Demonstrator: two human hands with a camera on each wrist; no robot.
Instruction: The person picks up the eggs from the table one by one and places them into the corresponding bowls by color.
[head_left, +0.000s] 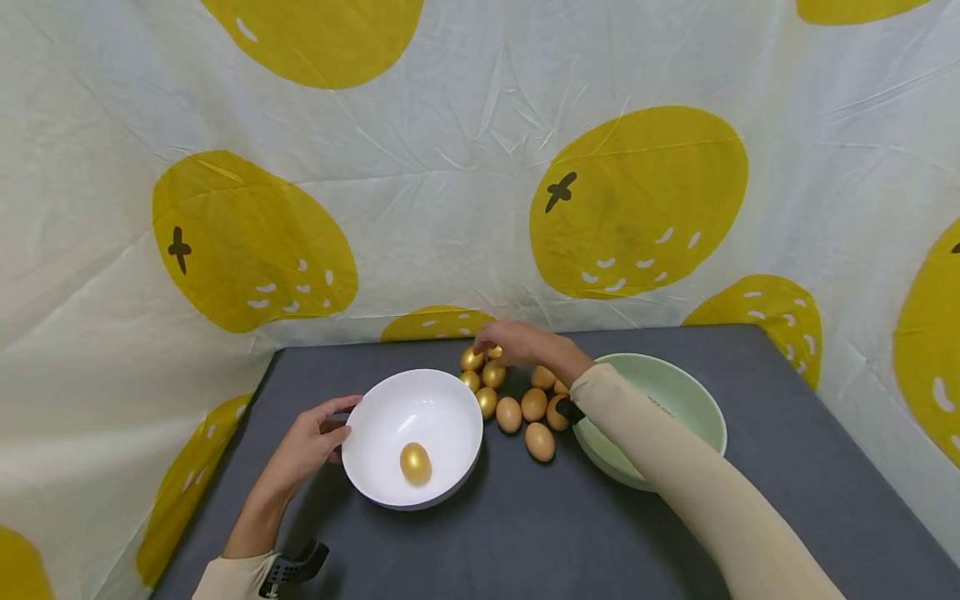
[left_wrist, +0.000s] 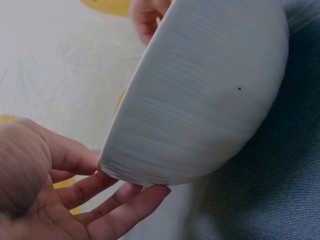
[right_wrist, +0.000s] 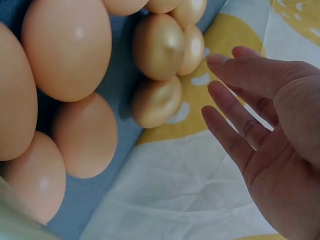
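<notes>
My left hand [head_left: 307,446] holds the rim of a white bowl [head_left: 375,425] at its left side. In the left wrist view, my thumb and fingers [left_wrist: 125,212] meet the bowl's edge and outer wall. One golden egg [head_left: 415,463] lies inside the bowl. Over the far end of a group of golden eggs [head_left: 469,382], my right hand [head_left: 517,342] hovers with nothing in it. The right wrist view shows its fingers [right_wrist: 230,135] spread and apart from the eggs. Brown eggs [head_left: 540,442] lie nearer and to the right.
A pale green bowl [head_left: 675,387] stands on the right, partly hidden by my right forearm. The dark grey table [head_left: 525,533] ends at a white cloth backdrop [head_left: 450,233] printed with yellow fruit.
</notes>
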